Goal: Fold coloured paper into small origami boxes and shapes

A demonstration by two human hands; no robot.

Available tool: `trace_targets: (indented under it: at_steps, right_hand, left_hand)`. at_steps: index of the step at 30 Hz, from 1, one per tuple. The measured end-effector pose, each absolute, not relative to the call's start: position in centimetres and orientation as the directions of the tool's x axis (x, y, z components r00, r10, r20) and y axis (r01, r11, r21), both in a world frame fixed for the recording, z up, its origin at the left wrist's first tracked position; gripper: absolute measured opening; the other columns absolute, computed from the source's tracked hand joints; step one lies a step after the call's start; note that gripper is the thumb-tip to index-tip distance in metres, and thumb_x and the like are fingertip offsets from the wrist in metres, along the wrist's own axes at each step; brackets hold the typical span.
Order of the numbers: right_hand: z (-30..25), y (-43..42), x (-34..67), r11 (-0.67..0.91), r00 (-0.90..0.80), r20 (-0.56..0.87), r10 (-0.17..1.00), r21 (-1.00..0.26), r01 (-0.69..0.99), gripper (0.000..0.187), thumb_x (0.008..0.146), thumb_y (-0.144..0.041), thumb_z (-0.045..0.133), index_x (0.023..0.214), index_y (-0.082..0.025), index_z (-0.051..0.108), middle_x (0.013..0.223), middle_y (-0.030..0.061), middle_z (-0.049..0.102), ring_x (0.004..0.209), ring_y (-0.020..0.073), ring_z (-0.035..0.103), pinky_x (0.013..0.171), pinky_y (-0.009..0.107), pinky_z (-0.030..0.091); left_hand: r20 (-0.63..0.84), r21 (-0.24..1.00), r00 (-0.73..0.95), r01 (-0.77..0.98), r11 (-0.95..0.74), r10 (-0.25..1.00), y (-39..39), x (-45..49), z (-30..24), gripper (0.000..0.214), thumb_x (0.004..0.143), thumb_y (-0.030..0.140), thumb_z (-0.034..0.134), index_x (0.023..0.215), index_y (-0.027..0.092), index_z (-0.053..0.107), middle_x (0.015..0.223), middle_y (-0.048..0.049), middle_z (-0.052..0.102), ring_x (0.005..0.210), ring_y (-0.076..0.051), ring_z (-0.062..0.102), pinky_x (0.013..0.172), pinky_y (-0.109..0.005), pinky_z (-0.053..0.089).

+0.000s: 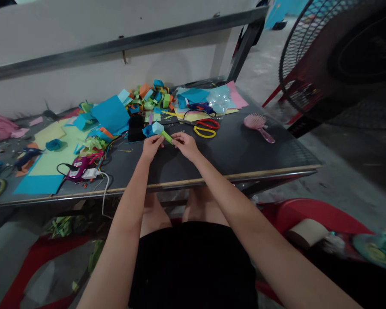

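Between my two hands, over the dark table (238, 150), is a small green strip of folded paper (167, 137). My left hand (152, 146) pinches its left end, and my right hand (185, 145) grips its right end with fingers closed. Just beyond my left hand sits a pale blue paper piece (157, 128), beside a darker blue one (147, 131); whether my fingers touch them I cannot tell. A pair of scissors (206, 128) with red and yellow handles lies behind my right hand. A black phone-like object (136, 128) rests to the left.
A pile of folded coloured paper (151, 95) stands at the back. Farther right are a glue gun (202, 108) and a pink hairbrush (258, 125). A purple power strip (79, 168) with a white plug is near the left front edge. A large fan (309, 64) stands right.
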State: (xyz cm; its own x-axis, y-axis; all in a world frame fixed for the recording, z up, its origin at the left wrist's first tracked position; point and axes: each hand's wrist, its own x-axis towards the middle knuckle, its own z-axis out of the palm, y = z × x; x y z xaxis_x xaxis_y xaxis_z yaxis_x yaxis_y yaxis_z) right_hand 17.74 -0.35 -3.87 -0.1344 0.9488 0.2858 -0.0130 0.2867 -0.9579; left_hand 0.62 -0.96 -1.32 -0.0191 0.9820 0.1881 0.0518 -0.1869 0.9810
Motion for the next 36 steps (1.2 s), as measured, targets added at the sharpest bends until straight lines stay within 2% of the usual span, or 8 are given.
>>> trace_targets:
  at_steps: [5,10,14,17,22,26,29,36]
  right_hand:
    - [-3.7,-0.4,17.9,0.316,-0.148,0.312,0.939,-0.949,0.007,0.037,0.071,-0.047,0.073,0.093,-0.017,0.072,0.086,0.0067,0.075,0.065,0.016,0.063,0.065,0.033,0.053]
    - [-3.4,-0.7,18.1,0.349,-0.118,0.339,0.933,-0.935,0.068,0.029,0.073,-0.042,0.072,0.09,-0.019,0.074,0.087,0.0059,0.076,0.078,0.0197,0.068,0.075,0.034,0.054]
    - [-3.0,-1.0,18.2,0.379,-0.116,0.363,0.924,-0.911,0.166,0.024,0.075,-0.038,0.069,0.088,-0.019,0.075,0.084,0.0046,0.076,0.074,0.0182,0.067,0.074,0.033,0.053]
    - [-2.9,-1.1,18.2,0.388,-0.117,0.371,0.921,-0.898,0.207,0.024,0.075,-0.036,0.068,0.088,-0.018,0.076,0.084,0.0047,0.076,0.072,0.0178,0.066,0.073,0.032,0.052]
    - [-2.8,-1.2,18.1,0.365,-0.026,0.368,0.929,-0.908,0.205,0.029,0.076,-0.043,0.07,0.091,-0.018,0.076,0.086,0.006,0.077,0.078,0.0207,0.069,0.075,0.033,0.053]
    - [-2.7,-1.3,18.4,0.354,-0.092,0.342,0.935,-0.896,0.269,0.03,0.078,-0.049,0.072,0.08,-0.019,0.077,0.076,0.0049,0.077,0.075,0.0226,0.071,0.073,0.032,0.052]
    - [-2.8,-1.3,18.6,0.344,-0.113,0.327,0.938,-0.917,0.201,0.036,0.079,-0.055,0.069,0.079,-0.02,0.078,0.076,0.0045,0.077,0.074,0.0228,0.072,0.072,0.032,0.052]
    - [-2.7,-1.0,18.3,0.275,-0.162,0.259,0.952,-0.958,0.083,0.052,0.07,-0.071,0.069,0.078,-0.021,0.079,0.074,0.0057,0.077,0.063,0.0192,0.068,0.058,0.029,0.05]
  left_hand:
    - [0.178,0.983,-0.029,0.05,-0.177,0.984,-0.6,0.6,-1.3,0.038,0.072,0.053,0.076,0.071,0.016,0.07,0.056,0.0024,0.059,0.05,-0.009,0.051,0.055,-0.023,0.039]
    - [0.162,0.986,-0.05,-0.028,-0.164,0.985,-0.5,0.5,-1.3,0.048,0.074,0.062,0.072,0.071,0.014,0.072,0.058,-0.0016,0.064,0.049,-0.009,0.055,0.052,-0.023,0.038]
    - [0.147,0.989,-0.039,0.021,-0.146,0.988,-0.6,0.5,-1.4,0.044,0.066,0.055,0.082,0.078,0.013,0.076,0.056,-0.001,0.065,0.051,-0.01,0.059,0.05,-0.021,0.038]
    - [0.105,0.994,-0.073,0.024,-0.103,0.992,-0.7,0.6,-1.3,0.039,0.069,0.049,0.082,0.082,0.012,0.077,0.069,-0.004,0.072,0.058,-0.013,0.067,0.05,-0.02,0.042]
    - [0.047,0.997,-0.106,-0.048,-0.053,0.993,-0.8,0.7,-1.2,0.035,0.071,0.039,0.084,0.089,0.011,0.076,0.078,-0.0055,0.076,0.068,-0.015,0.072,0.066,-0.025,0.055]
    - [0.034,0.995,-0.126,-0.087,-0.046,0.991,-0.7,0.7,-1.3,0.036,0.07,0.039,0.085,0.089,0.01,0.075,0.076,-0.0059,0.076,0.072,-0.017,0.074,0.075,-0.03,0.059]
    - [0.045,0.995,-0.116,-0.085,-0.055,0.992,-0.7,0.6,-1.4,0.034,0.07,0.037,0.086,0.088,0.01,0.075,0.077,-0.0053,0.076,0.073,-0.017,0.074,0.076,-0.031,0.06]
    - [0.089,0.992,-0.124,-0.082,-0.099,0.988,-0.8,0.6,-1.3,0.032,0.069,0.037,0.084,0.086,0.012,0.076,0.074,-0.0032,0.074,0.069,-0.016,0.072,0.074,-0.03,0.059]
